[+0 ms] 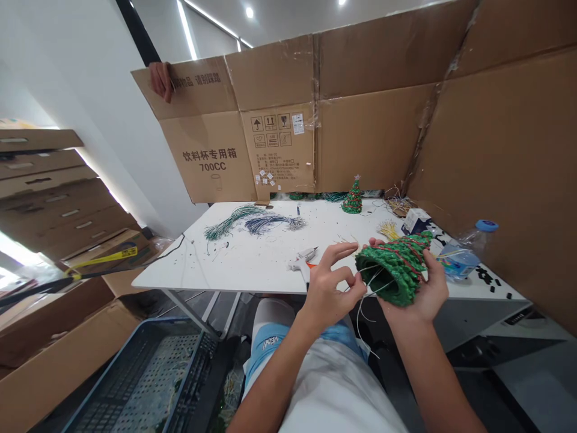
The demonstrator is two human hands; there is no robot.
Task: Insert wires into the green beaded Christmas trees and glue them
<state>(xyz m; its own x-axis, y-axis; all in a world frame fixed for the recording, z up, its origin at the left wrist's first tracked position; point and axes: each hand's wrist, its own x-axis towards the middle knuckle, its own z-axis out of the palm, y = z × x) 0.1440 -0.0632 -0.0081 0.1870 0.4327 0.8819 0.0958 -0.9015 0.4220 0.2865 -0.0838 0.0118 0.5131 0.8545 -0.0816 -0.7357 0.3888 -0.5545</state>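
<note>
My right hand [428, 294] is wrapped round a small green Christmas tree [403, 267] with red trim, lying on its side so its hollow base faces left. Pale thin wires [360, 313] come out of the opening and hang down. At that opening my left hand [336, 279] pinches one of the wires between thumb and index finger, the other fingers raised. Just beyond my left hand a hot glue gun [303, 260] lies on the white table [252, 267]. A second, finished-looking tree [353, 197] with a star on top stands upright at the back.
Bundles of green wires [234, 222] and blue wires [270, 224] lie at the table's left. A water bottle [466, 249], yellow wires [388, 230] and small black pieces [489, 278] are at the right. Cardboard walls [374, 132] enclose the back; another person's hand [161, 81] grips one. A blue crate [148, 367] sits below.
</note>
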